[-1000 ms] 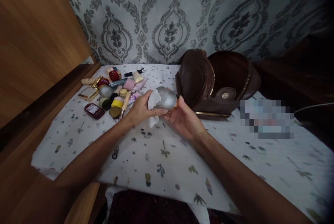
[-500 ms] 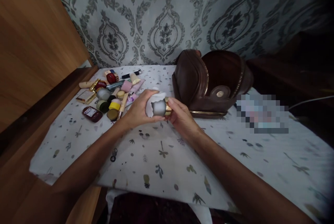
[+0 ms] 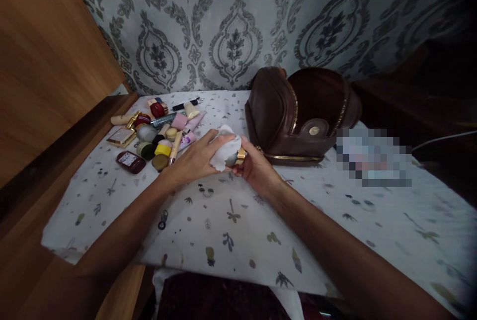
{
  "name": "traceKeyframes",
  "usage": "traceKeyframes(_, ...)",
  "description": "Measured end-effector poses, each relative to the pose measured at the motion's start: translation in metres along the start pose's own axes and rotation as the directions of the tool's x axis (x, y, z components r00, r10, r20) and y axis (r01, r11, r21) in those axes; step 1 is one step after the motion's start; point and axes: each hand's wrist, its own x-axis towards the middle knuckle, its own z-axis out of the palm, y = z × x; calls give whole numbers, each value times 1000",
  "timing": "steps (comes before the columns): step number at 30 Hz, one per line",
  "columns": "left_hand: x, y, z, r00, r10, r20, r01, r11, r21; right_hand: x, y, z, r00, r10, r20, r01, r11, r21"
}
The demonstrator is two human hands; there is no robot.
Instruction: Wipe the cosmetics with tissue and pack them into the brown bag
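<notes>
My left hand (image 3: 199, 158) is closed around a white wipe (image 3: 224, 152), pressing it against a small bottle. The bottle (image 3: 241, 155) shows its gold cap on the right and a bit of greyish body; the wipe hides most of it. My right hand (image 3: 260, 168) grips the capped end between thumb and fingers. Both hands are over the middle of the table, left of a brown leather bag (image 3: 268, 116). Just left of my left hand lie a wooden-handled tube (image 3: 176, 146) and a yellow-banded jar (image 3: 163, 149).
Several cosmetics crowd the table's left side, among them a dark red bottle (image 3: 130, 161), a compact (image 3: 121, 137) and a black pen (image 3: 186, 104). The bag stands unzipped near the patterned wall. A blurred item (image 3: 372, 158) lies right of it, with a white cable (image 3: 443, 134).
The wipe now covers most of the bottle, whose grey body showed before. My left fingers have moved over its top, and the gold cap has turned. The view has shifted slightly.
</notes>
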Motion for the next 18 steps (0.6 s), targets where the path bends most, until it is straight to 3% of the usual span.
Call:
traceKeyframes(4,3,-4,1,987,-31,-157,9,990,-141,-5,-3,3,986,-145,87,144,989,8)
traceKeyframes(8,6,-4,2,970,-101,-219,25,946,-322,-9,-5,4,951,-292,107,295,955,-12)
traceKeyframes(12,6,-2,4,957,-119,-265,19,936,-351,-8,-4,2,958,-278,73,283,957,-62)
traceKeyframes(16,5,0,3,949,-42,-313,-47,961,-273,-5,0,2,970,-242,9,242,966,-94)
traceKeyframes(18,5,0,1,959,-11,-282,-64,965,-256,-4,2,3,973,-229,-16,226,968,-109)
